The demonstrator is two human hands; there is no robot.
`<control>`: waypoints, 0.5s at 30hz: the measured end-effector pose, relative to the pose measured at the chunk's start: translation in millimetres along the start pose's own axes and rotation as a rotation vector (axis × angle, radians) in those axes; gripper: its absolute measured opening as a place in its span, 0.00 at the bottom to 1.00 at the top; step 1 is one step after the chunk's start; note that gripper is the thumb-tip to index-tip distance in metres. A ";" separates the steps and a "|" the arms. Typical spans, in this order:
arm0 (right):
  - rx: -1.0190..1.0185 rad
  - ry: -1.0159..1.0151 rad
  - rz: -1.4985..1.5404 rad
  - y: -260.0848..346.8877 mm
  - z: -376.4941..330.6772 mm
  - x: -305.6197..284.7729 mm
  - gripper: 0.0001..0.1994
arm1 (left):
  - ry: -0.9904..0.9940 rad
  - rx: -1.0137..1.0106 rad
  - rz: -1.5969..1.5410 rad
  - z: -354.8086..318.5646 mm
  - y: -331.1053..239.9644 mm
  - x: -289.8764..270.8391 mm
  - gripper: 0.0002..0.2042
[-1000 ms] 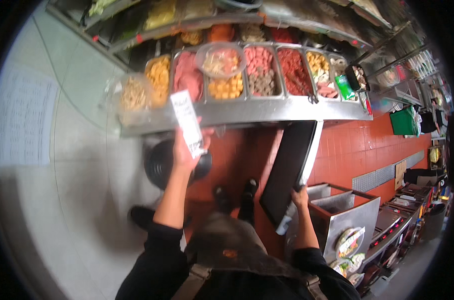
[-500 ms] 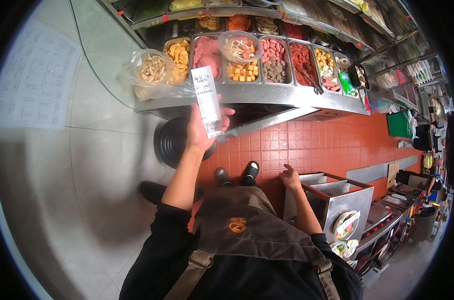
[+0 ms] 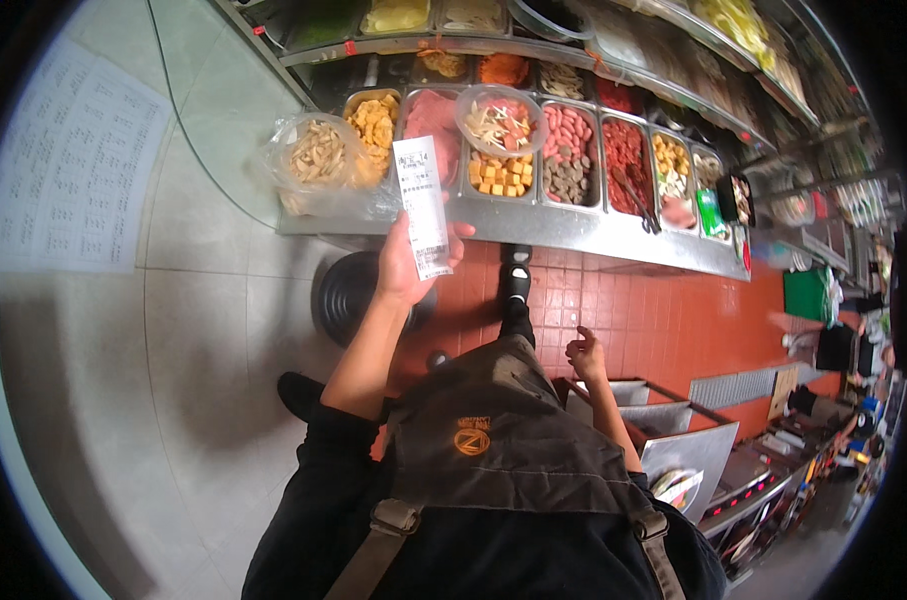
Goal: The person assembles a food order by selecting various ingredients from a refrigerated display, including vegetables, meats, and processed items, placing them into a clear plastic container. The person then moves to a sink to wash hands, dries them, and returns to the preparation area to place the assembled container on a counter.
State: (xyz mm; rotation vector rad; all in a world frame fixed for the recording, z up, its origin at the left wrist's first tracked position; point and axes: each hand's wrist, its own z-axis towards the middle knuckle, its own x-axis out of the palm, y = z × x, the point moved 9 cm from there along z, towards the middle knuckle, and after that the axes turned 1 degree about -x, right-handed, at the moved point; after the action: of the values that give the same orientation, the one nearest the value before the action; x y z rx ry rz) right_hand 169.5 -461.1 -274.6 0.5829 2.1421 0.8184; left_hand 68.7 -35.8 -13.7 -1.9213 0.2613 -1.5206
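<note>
A white printed receipt point(image 3: 419, 200) is held upright in my left hand point(image 3: 400, 268), the thumb and fingers gripping its lower part. Behind it, trays of food line the metal counter; the receipt partly covers the tray of sliced pink meat point(image 3: 432, 122). My right hand point(image 3: 586, 355) hangs low over the red tiles, near the metal-framed bin cart point(image 3: 673, 420). It holds nothing; the index finger points forward and the others curl loosely.
A bowl point(image 3: 500, 120) of sprouts and meat sits on the trays. Bagged mushrooms point(image 3: 318, 160) stand at the counter's left end. Tongs or a spoon handle point(image 3: 635, 200) rest in the red meat. Below are a black round lid-like object point(image 3: 345, 300) and a green bin point(image 3: 805, 294).
My foot has stepped forward toward the counter, and the trays now look closer. A slanting metal panel under the counter is no longer visible. The receipt stays in my left hand.
</note>
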 end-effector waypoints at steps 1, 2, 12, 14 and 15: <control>-0.016 0.066 0.070 7.1 17.6 -1.5 0.30 | -0.016 0.011 0.009 9.4 -0.8 0.3 0.33; -0.028 0.108 0.106 15.7 36.2 -1.9 0.30 | -0.037 0.022 0.015 18.2 -0.9 0.8 0.33; -0.229 0.427 -0.016 154.8 162.5 -50.9 0.19 | -0.215 0.170 -0.035 90.8 2.8 18.2 0.30; -0.236 0.442 0.023 174.2 181.5 -56.0 0.18 | -0.124 0.194 -0.080 103.2 3.5 27.7 0.28; -0.235 0.451 0.047 179.8 190.4 -56.9 0.18 | -0.211 0.147 -0.135 104.6 8.5 19.5 0.27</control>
State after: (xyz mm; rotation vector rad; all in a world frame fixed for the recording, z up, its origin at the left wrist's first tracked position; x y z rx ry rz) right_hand 377.9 -303.0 -216.2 0.3491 2.3865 1.3074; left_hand 173.2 -13.7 -14.1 -1.9938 -0.0725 -1.3659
